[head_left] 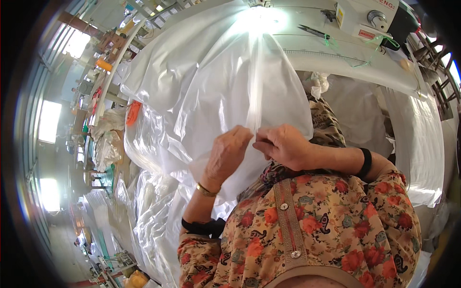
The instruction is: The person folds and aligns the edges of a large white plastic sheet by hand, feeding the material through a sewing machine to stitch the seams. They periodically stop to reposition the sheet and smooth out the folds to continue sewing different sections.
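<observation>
A large translucent white plastic sheet (206, 91) spreads from the bright lamp spot at the top down to my lap. A folded band runs down its middle to my hands. My left hand (229, 152) is closed, pinching the sheet beside the lower end of the band. Just to its right, my right hand (287, 146) is closed too, its thumb and fingers pressed on the sheet's edge. The two hands nearly touch. The exact edge between the fingers is hidden.
A white sewing machine (367, 21) stands on the table at the upper right. Dark thread snips (314, 31) and loose green thread (357, 58) lie near it. White sheeting (415, 144) hangs at the right; crumpled clear plastic (153, 216) piles at the left.
</observation>
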### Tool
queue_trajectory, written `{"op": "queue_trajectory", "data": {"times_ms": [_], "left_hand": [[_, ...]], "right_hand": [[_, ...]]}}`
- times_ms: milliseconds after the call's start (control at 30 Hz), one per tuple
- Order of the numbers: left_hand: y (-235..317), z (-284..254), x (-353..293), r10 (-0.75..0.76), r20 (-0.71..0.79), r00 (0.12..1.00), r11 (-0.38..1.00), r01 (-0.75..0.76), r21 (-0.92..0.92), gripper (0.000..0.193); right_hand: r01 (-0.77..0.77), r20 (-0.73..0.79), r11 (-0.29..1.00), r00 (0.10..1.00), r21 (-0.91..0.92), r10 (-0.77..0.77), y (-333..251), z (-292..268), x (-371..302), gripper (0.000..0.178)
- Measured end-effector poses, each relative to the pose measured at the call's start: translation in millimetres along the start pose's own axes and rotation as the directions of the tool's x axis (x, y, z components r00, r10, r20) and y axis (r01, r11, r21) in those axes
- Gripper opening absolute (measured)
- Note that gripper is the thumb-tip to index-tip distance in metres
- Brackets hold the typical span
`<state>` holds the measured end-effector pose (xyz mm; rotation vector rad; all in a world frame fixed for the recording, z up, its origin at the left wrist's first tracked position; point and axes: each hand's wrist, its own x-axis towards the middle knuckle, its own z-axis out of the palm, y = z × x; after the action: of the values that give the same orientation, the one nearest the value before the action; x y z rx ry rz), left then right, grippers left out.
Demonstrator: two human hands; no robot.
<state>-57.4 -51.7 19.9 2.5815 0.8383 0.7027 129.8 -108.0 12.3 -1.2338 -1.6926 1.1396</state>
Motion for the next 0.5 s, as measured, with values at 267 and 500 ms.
{"op": "queue_trajectory", "data": {"times_ms": [267,500], "left_hand": [[-5,28,-12,-0.347,0.149,0.926,0.877,0.377,-0.299,0.006],[-15,35,-12,-0.461,0.162,0.873,0.547,0.423,-0.723,0.025]], "right_hand": [[0.234,0.176,0.841,0.97,-0.488,-0.168,3,3,1,0.016],[0.382,0.292,0.775,0.92,-0.503,-0.264,4,10,7,0.017]]}}
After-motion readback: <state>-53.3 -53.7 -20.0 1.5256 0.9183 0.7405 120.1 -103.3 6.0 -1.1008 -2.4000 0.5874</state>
